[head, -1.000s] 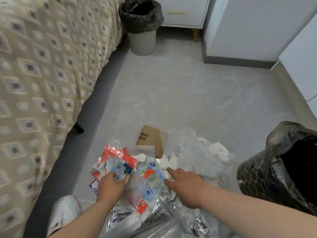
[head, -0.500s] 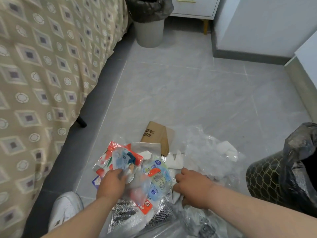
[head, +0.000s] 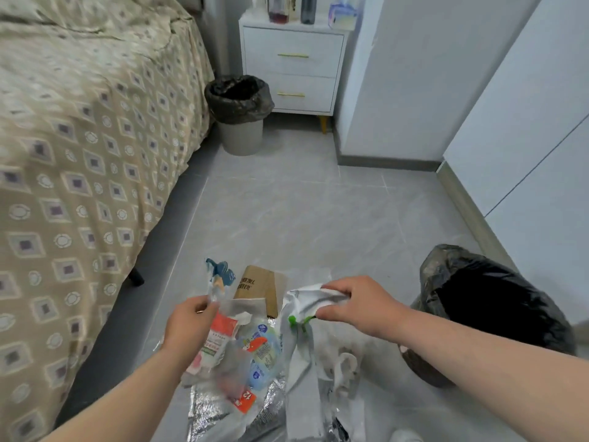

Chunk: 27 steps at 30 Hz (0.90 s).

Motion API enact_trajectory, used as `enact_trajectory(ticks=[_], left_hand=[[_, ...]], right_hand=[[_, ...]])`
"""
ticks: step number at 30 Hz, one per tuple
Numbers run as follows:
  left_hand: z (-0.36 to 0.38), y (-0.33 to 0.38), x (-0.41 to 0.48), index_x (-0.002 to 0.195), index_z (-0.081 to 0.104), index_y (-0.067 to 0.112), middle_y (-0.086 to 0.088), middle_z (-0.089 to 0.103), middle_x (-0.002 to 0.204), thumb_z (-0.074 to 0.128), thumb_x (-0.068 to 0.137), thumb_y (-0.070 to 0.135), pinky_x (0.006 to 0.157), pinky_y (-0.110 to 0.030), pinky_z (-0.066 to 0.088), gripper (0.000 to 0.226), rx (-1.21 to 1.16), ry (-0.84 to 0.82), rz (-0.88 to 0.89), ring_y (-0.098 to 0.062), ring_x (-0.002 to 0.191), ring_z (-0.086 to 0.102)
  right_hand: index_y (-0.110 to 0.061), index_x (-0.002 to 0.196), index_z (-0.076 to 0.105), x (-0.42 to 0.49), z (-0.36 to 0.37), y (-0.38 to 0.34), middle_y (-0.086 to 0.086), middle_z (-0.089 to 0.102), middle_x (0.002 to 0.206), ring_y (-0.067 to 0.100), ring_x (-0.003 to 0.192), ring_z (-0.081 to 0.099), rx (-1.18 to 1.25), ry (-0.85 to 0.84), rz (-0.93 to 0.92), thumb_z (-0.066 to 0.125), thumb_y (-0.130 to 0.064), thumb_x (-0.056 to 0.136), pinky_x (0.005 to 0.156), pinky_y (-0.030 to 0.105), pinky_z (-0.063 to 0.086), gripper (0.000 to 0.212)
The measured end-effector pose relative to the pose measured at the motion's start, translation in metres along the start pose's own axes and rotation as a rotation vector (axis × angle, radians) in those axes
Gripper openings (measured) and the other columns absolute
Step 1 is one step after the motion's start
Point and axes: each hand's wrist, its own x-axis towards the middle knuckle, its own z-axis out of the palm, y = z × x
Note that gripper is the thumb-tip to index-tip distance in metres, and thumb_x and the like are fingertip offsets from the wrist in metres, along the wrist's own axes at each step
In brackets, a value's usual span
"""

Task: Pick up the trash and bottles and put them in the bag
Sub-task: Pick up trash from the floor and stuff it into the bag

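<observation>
We have both hands full of trash. Our left hand (head: 191, 323) has its fingers and thumb curled tight around a bunch of wrappers (head: 223, 333). They are clear ones with red, white and blue on them. We pinch them near the top so the whole bunch hangs down together and nothing slips out. Our right hand (head: 360, 304) squeezes the scrunched top of a white plastic sheet (head: 306, 301) with a bit of green on it. The rest of it hangs down toward the floor (head: 302, 224), so we think one pull will lift it all.

The black bag (head: 497, 317) sits on the floor at 3 o'clock from our right hand, near it. Its mouth is wide open and faces us, which makes it easy to drop things in. Our guess is that the right hand's load goes in first, since it is nearer.

Other trash lies on the floor. A brown cardboard piece (head: 255, 283) lies at 12 o'clock, between our hands. A shiny silver wrapper (head: 220, 416) lies at 6 o'clock, under the left bunch. We cannot tell if any bottle is in the pile.

A small bin (head: 243, 137) stands far off at 12 o'clock, by the bed (head: 79, 138).
</observation>
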Motion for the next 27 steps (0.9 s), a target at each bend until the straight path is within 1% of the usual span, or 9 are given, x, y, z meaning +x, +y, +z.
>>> enact_trajectory(ticks=[4,7,11,15,16,19,20,24,27], left_hand=[[0.004,0.059,-0.026,0.077,0.067,0.014,-0.007,0.065,0.07,0.055,0.093,0.022,0.058,-0.033,0.044,0.021,-0.134,-0.018,0.08,-0.027,0.064,0.055],[0.015,0.098,-0.04,0.075,0.065,0.016,-0.01,0.066,0.078,0.056,0.092,0.024,0.073,-0.044,0.053,0.021,-0.182,-0.041,0.13,-0.032,0.076,0.061],[0.055,0.16,-0.065,0.073,0.064,0.008,-0.006,0.05,0.062,0.062,0.089,0.021,0.065,-0.036,0.044,0.02,-0.196,-0.113,0.231,-0.02,0.063,0.048],[0.098,0.208,-0.105,0.073,0.069,0.014,-0.001,0.051,0.06,0.063,0.089,0.023,0.058,-0.028,0.036,0.019,-0.196,-0.269,0.359,-0.016,0.057,0.043],[0.11,0.216,-0.115,0.072,0.068,0.012,0.002,0.047,0.057,0.062,0.089,0.024,0.054,-0.027,0.032,0.022,-0.18,-0.32,0.407,-0.013,0.054,0.038],[0.166,0.243,-0.141,0.055,0.056,0.018,0.009,0.038,0.045,0.061,0.088,0.026,0.046,-0.018,0.025,0.035,-0.118,-0.459,0.506,-0.004,0.042,0.029],[0.187,0.248,-0.145,0.051,0.052,0.02,0.009,0.037,0.044,0.061,0.088,0.026,0.046,-0.018,0.025,0.038,-0.074,-0.492,0.536,-0.004,0.042,0.029],[0.263,0.254,-0.148,0.052,0.037,0.019,0.006,0.035,0.049,0.06,0.086,0.031,0.052,-0.025,0.027,0.043,0.16,-0.534,0.582,-0.006,0.047,0.032],[0.302,0.254,-0.149,0.063,0.05,0.023,0.005,0.052,0.066,0.056,0.088,0.039,0.063,-0.027,0.042,0.031,0.319,-0.566,0.626,-0.01,0.063,0.05]], right_hand=[[-0.026,0.095,0.075,-0.049,-0.052,-0.006,-0.014,0.073,0.078,-0.004,0.069,0.065,0.25,0.217,0.081,0.077,-0.025,0.077,0.061,0.011,0.047,0.018],[-0.024,0.089,0.075,-0.096,-0.098,-0.003,-0.016,0.066,0.063,-0.005,0.052,0.056,0.365,0.382,0.092,0.076,-0.026,0.079,0.055,0.012,0.043,0.011],[-0.018,0.082,0.073,-0.173,-0.176,0.03,-0.008,0.052,0.059,0.01,0.057,0.044,0.561,0.64,0.126,0.076,-0.029,0.077,0.059,0.026,0.039,0.013],[-0.015,0.073,0.068,-0.22,-0.232,0.069,0.0,0.048,0.063,0.011,0.052,0.037,0.795,0.842,0.094,0.078,-0.028,0.069,0.049,0.022,0.037,0.017],[-0.016,0.075,0.069,-0.23,-0.239,0.077,-0.001,0.051,0.065,0.011,0.052,0.039,0.861,0.877,0.082,0.082,-0.03,0.064,0.046,0.02,0.038,0.022],[-0.016,0.089,0.073,-0.255,-0.259,0.115,-0.001,0.06,0.081,0.013,0.061,0.044,0.949,1.0,0.054,0.095,-0.048,0.027,0.043,0.019,0.042,0.072],[-0.017,0.089,0.074,-0.26,-0.262,0.127,-0.001,0.062,0.084,0.013,0.063,0.046,0.96,1.021,0.056,0.094,-0.051,0.021,0.043,0.018,0.042,0.079],[-0.019,0.081,0.077,-0.266,-0.267,0.157,-0.002,0.065,0.08,0.012,0.062,0.046,0.954,1.06,0.097,0.091,-0.058,0.013,0.043,0.018,0.043,0.08],[-0.018,0.083,0.076,-0.265,-0.267,0.17,0.0,0.061,0.079,0.011,0.061,0.045,0.922,1.106,0.12,0.089,-0.062,0.016,0.048,0.021,0.04,0.081]])
